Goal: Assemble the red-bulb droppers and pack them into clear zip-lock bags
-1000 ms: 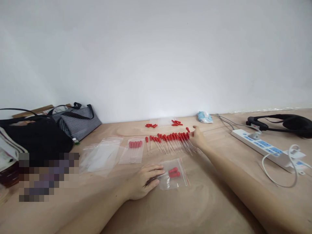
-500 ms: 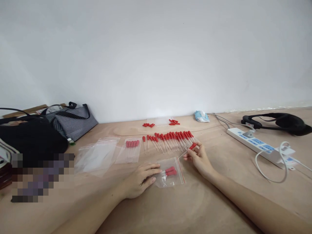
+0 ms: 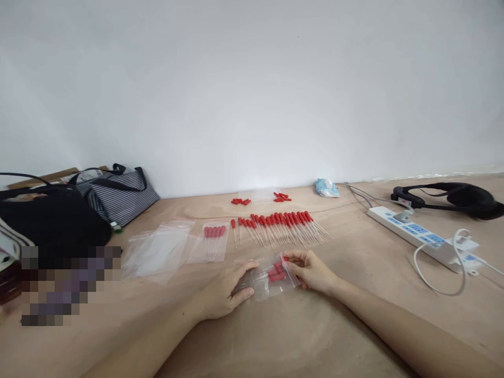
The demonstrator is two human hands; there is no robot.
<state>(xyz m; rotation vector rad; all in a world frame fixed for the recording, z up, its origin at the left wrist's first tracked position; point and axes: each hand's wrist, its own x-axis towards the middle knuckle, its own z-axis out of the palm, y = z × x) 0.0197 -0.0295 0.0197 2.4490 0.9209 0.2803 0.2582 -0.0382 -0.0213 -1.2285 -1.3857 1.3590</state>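
Observation:
A clear zip bag (image 3: 260, 292) lies on the table in front of me, with red-bulbed droppers (image 3: 276, 275) inside it. At its left end is my left hand (image 3: 225, 290), thumb and fingers spread apart and touching the plastic. My right hand (image 3: 315, 272) is at the bag's mouth on the right, fingers closed on the red bulb of another dropper (image 3: 284, 259). That dropper's stem points left into the bag and is partly hidden by the plastic. Beyond the bag, many loose droppers (image 3: 275, 220) lie in a row, bulbs away from me.
A bag of several droppers (image 3: 214, 244) and a pile of clear bags (image 3: 157, 252) lie left. More red bulbs (image 3: 281, 197) lie near the wall. A blue-white packet (image 3: 326, 187), power strip (image 3: 417, 231) and black headset (image 3: 468, 199) are right; a striped bag (image 3: 122, 197) stands left.
My right hand has moved left and towards me, bringing the dropper from beside the row into the bag's mouth. The left hand stays at the bag's left end.

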